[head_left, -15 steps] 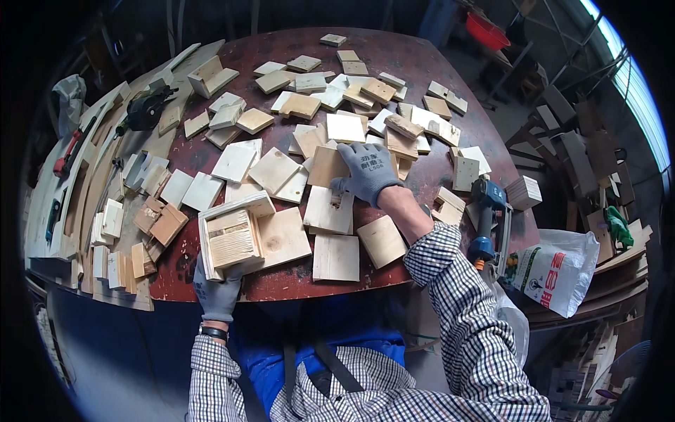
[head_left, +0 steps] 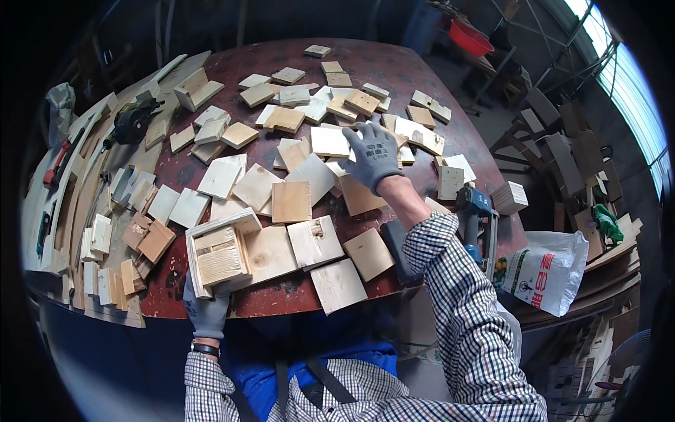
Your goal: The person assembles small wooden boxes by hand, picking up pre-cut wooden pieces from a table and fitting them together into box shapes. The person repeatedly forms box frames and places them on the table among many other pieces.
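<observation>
My left hand point(head_left: 205, 309), in a grey work glove, grips a small open wooden frame point(head_left: 242, 219) from below at the table's near left edge. A stack of small wood pieces point(head_left: 219, 257) sits inside the frame. Most of the left fingers are hidden under the wood. My right hand point(head_left: 374, 155), gloved too, reaches over the scattered boards with its fingers spread. Its fingertips are close to a pale square board point(head_left: 330, 141); contact cannot be made out. Nearer me lie a tan board point(head_left: 292, 202), a knotted pale board point(head_left: 315, 243) and another pale board point(head_left: 337, 285) jutting over the edge.
The dark red table point(head_left: 274, 304) bears many loose wood blocks. A blue nail gun point(head_left: 474, 219) lies right of my right forearm, near a white printed sack point(head_left: 545, 271). Long planks with a black power tool point(head_left: 137, 121) and red-handled tool point(head_left: 58, 165) lie left.
The tan board by my right hand now lies nearer me. The knotted board and the one below have shifted and turned. My right hand has lifted off with fingers spread; the left keeps its grip.
</observation>
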Available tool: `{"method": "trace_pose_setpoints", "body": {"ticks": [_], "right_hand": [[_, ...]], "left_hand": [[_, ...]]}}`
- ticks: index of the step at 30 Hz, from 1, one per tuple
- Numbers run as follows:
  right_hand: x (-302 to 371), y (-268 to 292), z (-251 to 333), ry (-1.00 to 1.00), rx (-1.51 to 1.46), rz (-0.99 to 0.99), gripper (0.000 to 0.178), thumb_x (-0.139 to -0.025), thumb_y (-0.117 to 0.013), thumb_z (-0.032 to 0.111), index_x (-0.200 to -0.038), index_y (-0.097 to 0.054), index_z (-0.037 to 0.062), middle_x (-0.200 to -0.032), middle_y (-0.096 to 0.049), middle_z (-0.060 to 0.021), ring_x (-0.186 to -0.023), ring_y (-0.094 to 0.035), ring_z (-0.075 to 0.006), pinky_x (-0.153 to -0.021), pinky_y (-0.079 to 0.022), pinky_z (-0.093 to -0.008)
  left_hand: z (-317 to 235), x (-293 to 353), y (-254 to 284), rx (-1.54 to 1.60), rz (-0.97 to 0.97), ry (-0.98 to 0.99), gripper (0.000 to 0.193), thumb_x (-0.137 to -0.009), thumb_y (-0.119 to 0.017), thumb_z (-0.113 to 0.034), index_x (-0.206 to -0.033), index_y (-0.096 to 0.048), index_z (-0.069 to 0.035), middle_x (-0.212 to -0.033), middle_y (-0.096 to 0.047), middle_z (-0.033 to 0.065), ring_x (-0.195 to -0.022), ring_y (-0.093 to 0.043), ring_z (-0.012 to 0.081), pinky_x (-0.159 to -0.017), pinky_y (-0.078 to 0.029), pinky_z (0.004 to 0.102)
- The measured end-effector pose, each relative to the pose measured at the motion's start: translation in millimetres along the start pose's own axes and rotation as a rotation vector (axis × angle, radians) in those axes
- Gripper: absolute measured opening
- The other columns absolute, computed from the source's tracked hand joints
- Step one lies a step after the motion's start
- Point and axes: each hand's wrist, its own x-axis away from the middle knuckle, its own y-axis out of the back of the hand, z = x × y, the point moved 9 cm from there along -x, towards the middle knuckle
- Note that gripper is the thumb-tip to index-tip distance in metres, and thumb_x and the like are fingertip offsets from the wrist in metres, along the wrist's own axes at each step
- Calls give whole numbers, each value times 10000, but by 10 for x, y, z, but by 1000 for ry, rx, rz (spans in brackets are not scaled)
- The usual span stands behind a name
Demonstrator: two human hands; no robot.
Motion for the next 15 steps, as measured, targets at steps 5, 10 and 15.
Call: {"method": "trace_pose_setpoints", "body": {"ticks": [5, 10, 15], "right_hand": [[182, -331, -1295, -439, -308, 449, 978, -803, -750, 529, -1607, -420, 80, -1543, -470, -320, -1398, -516, -459, -1137, -444, -511], [257, 8, -1578, -454, -450, 382, 700, -845, -691, 343, -1460, -609, 18, -1280, -700, -239, -1113, -712, -270, -940, -559, -363], [536, -168, -2255, -799, -569, 294, 553, -869, -677, 199, -1385, -639, 5, -1066, -694, -165, -873, -728, -233, -686, -635, -360]], "left_hand": [[-80, -14, -56, 30, 4, 0, 723, -898, -782, -622, -1234, -629, -1, -1105, -681, 183, -1015, -677, 423, -872, -550, 490], [-30, 12, -36, 37, -8, 3, 723, -894, -785, -624, -1232, -629, -4, -1106, -678, 183, -1011, -677, 421, -872, -552, 486], [1, 20, -73, 90, -18, 19, 757, -885, -773, -657, -1238, -624, -4, -1110, -680, 179, -1008, -681, 420, -866, -556, 485]]}}
